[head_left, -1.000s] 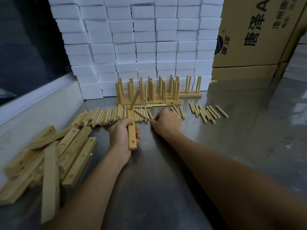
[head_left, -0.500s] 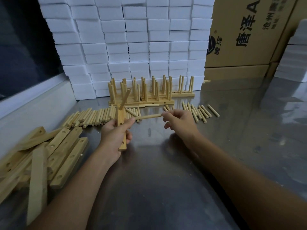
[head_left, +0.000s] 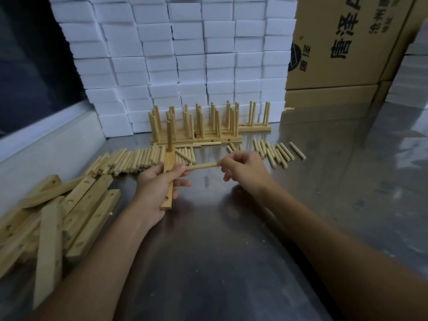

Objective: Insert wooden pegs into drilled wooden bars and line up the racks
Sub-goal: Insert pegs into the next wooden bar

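Note:
My left hand (head_left: 155,189) grips a drilled wooden bar (head_left: 168,181) above the steel table, with one peg (head_left: 169,135) standing upright in the bar's far end. My right hand (head_left: 244,169) pinches a loose wooden peg (head_left: 203,166) held level, its left tip touching the bar near my left thumb. Finished racks (head_left: 208,128) with upright pegs stand in a row at the back. Loose pegs lie in a heap (head_left: 129,159) to the left and in a smaller group (head_left: 275,151) to the right. Drilled bars (head_left: 58,218) are piled at the left edge.
White foam blocks (head_left: 185,54) are stacked as a wall behind the racks. Cardboard boxes (head_left: 342,47) stand at the back right. A raised metal ledge (head_left: 46,144) runs along the table's left side.
My right hand picked one peg from the table and carried it to the bar. The bar in my left hand lifted slightly and its standing peg went from tilted to upright.

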The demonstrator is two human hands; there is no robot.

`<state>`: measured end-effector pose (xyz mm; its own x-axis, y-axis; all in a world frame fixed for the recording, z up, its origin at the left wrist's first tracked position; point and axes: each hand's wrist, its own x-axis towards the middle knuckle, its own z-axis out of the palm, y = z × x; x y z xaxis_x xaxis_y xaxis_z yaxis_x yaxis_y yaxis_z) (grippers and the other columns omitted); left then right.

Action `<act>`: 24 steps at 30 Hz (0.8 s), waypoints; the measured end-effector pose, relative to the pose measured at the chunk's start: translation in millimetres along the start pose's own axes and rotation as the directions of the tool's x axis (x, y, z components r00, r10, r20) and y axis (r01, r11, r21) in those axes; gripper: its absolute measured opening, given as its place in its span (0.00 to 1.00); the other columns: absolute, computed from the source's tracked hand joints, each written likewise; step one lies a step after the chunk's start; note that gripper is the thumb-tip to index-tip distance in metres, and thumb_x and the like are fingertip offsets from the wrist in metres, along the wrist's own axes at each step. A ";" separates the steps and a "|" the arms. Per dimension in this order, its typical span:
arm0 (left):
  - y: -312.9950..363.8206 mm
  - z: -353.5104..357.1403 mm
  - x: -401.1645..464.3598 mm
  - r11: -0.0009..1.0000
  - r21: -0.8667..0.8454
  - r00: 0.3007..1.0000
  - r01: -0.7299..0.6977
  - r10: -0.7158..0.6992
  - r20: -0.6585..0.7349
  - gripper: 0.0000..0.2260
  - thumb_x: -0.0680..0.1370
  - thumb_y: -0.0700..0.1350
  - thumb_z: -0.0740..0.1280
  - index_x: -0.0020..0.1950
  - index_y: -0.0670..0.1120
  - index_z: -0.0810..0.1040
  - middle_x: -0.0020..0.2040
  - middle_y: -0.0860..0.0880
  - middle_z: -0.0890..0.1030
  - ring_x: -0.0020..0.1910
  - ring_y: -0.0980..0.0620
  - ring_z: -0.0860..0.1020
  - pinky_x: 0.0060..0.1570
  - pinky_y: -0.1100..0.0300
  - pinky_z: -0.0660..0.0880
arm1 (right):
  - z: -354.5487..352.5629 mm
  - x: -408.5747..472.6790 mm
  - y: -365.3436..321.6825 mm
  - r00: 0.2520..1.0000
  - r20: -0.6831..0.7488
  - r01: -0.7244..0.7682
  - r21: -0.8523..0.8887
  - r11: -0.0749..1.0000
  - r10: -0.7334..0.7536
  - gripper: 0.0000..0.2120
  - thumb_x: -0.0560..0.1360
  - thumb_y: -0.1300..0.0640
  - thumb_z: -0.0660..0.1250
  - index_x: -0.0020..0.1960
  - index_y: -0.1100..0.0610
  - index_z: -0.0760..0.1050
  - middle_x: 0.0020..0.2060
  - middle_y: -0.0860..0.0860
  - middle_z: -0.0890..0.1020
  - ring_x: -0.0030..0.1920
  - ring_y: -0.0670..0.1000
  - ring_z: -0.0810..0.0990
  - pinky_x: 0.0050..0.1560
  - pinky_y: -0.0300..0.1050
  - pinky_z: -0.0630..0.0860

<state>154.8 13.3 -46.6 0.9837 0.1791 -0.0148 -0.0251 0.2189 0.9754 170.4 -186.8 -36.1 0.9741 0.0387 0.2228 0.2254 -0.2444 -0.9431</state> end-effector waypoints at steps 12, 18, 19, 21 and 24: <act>3.8 2.1 -4.3 0.997 0.077 0.995 0.012 -0.020 0.093 0.06 0.78 0.41 0.70 0.53 0.41 0.79 0.44 0.40 0.86 0.34 0.51 0.84 0.18 0.66 0.66 | 19.3 -11.1 -5.0 0.883 0.266 0.468 -0.435 0.769 -0.387 0.10 0.80 0.54 0.67 0.57 0.57 0.82 0.39 0.43 0.80 0.41 0.45 0.79 0.48 0.48 0.80; 6.4 3.2 -3.7 0.999 0.038 0.997 0.023 -0.026 0.077 0.05 0.79 0.38 0.66 0.54 0.40 0.78 0.40 0.42 0.85 0.29 0.49 0.82 0.19 0.65 0.65 | 17.1 -12.9 -4.1 0.954 0.180 0.286 -0.306 0.908 -0.239 0.08 0.80 0.53 0.68 0.53 0.54 0.84 0.33 0.44 0.80 0.33 0.41 0.77 0.34 0.33 0.73; 7.5 2.4 -3.5 0.999 -0.006 0.997 0.040 -0.040 0.069 0.06 0.79 0.37 0.64 0.54 0.38 0.77 0.39 0.42 0.84 0.28 0.49 0.80 0.19 0.65 0.65 | 16.5 -12.5 -4.7 0.967 0.142 0.245 -0.274 0.930 -0.213 0.08 0.80 0.53 0.67 0.52 0.55 0.84 0.31 0.44 0.79 0.30 0.41 0.75 0.32 0.33 0.71; 9.1 2.1 -5.2 0.988 -0.125 0.994 0.092 -0.084 0.073 0.10 0.77 0.35 0.58 0.54 0.35 0.76 0.37 0.42 0.80 0.28 0.49 0.76 0.20 0.64 0.66 | 14.4 -12.0 -7.6 0.984 0.077 0.172 -0.186 0.967 -0.161 0.08 0.80 0.55 0.67 0.52 0.56 0.84 0.30 0.47 0.77 0.28 0.41 0.71 0.31 0.36 0.69; 9.9 7.0 -8.7 0.965 -0.223 0.990 0.136 -0.123 0.073 0.13 0.74 0.33 0.56 0.55 0.36 0.74 0.39 0.43 0.73 0.31 0.50 0.74 0.21 0.64 0.67 | 11.3 -11.8 -13.4 0.997 0.015 0.080 -0.024 0.996 -0.080 0.08 0.80 0.59 0.66 0.54 0.57 0.83 0.34 0.51 0.79 0.32 0.45 0.73 0.35 0.40 0.72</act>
<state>147.2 7.3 -35.3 0.9897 0.0805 -0.1186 0.0701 0.4493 0.8906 156.1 -173.0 -28.9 0.9531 0.0729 0.2938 0.3025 -0.2634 -0.9160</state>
